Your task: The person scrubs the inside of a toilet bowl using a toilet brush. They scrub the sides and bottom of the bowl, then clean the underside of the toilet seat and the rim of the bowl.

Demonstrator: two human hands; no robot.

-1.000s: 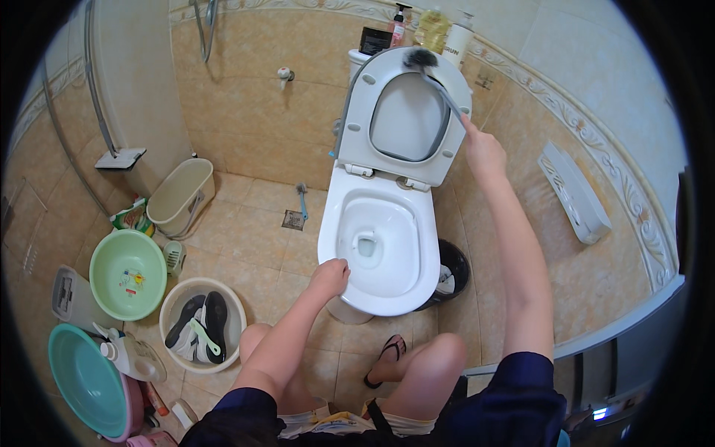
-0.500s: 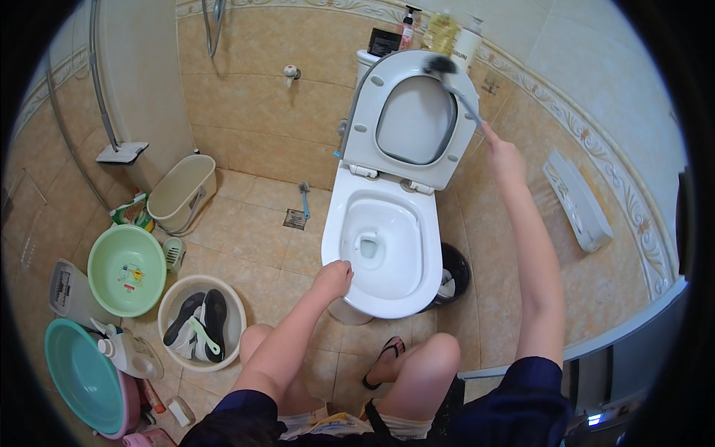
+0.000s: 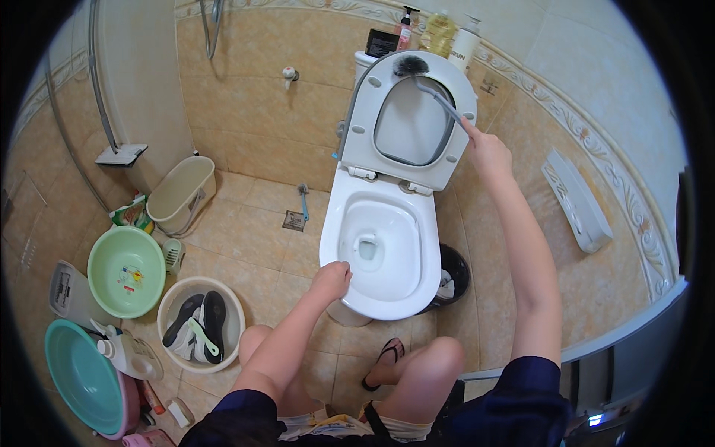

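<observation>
My right hand [image 3: 490,154] grips the grey handle of a toilet brush [image 3: 439,99], my arm stretched out over the toilet's right side. The brush's black bristle head [image 3: 411,66] presses on the upper part of the raised toilet seat [image 3: 361,104], which leans back against the lid [image 3: 413,123]. My left hand [image 3: 331,281] is closed at the left front rim of the white toilet bowl [image 3: 387,307], fingers curled over the edge. Some water shows at the bottom of the bowl.
Behind the seat stand a pump bottle [image 3: 404,30], a yellow bottle [image 3: 438,33] and a white bottle [image 3: 465,45]. A black bin [image 3: 460,276] is beside the toilet. On the left floor are a basin with shoes [image 3: 237,309], a green basin [image 3: 126,272] and a teal basin [image 3: 82,380].
The brush head has moved left along the top of the raised seat, and my right hand has shifted left and slightly down with it. My left hand stays at the rim.
</observation>
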